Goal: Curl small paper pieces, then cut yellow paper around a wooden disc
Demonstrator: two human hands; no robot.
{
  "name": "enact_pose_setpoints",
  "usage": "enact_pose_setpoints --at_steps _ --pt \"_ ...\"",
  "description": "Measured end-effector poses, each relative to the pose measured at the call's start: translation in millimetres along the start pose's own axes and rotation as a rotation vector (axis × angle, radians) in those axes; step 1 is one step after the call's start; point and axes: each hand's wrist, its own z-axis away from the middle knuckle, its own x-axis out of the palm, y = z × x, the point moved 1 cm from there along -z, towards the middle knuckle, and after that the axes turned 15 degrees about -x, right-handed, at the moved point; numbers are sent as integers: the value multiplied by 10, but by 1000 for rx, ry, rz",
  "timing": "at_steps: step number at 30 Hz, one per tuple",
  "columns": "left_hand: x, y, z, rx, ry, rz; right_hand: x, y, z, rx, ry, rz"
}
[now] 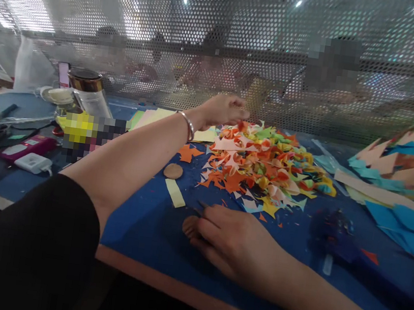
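Observation:
My left hand (224, 109) reaches far over the blue mat (143, 228) to the back edge of a heap of coloured paper scraps (267, 163), its fingers curled together over the pieces. What it pinches, if anything, is hidden. A bracelet sits on that wrist. My right hand (233, 241) rests low on the mat near the front, fingers closed round a thin dark tool that I cannot name. Its tip lies beside a small brown disc (190, 226). A second brown disc (173, 171) and a pale yellow paper strip (175, 193) lie just beyond.
A glass jar with a dark lid (87, 89) and a pink device with a white charger (28, 150) stand at the left. Folded blue and orange paper shapes (404, 177) pile at the right. A blue glue gun (334, 234) lies on the mat. People sit behind a perforated screen (246, 42).

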Motion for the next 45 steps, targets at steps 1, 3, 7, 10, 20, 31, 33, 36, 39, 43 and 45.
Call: enact_pose_setpoints --at_steps 1,3,7,10,20,31,33,36,39,43,45 --pt "45 78 -58 39 -48 -20 6 -1 0 3 2 3" --pt "72 126 -106 83 -49 -160 10 -6 -1 12 -14 8" --pt "-38 -178 -1 11 199 -765 -10 -13 -14 17 -66 -1" --pt "-115 -502 111 -104 247 -955 -24 -12 -20 13 -72 -8" --pt "-110 -642 47 -167 292 -1057 -32 -14 -42 58 -114 -36" --pt "-415 -750 153 -246 407 -1126 -15 -13 -35 59 -102 -41" --pt "-440 -753 170 -189 440 -1128 -23 -14 -41 64 -113 -45" --pt "-447 -693 192 -60 495 -1122 -30 -13 -47 74 -134 -52" --pt "-432 -578 208 177 558 -1086 -25 -11 -48 83 -138 -49" --pt "-389 -458 233 497 598 -1081 -15 -9 -46 84 -125 -53" --pt "-367 -441 258 551 586 -1122 -10 -8 -45 85 -119 -60"
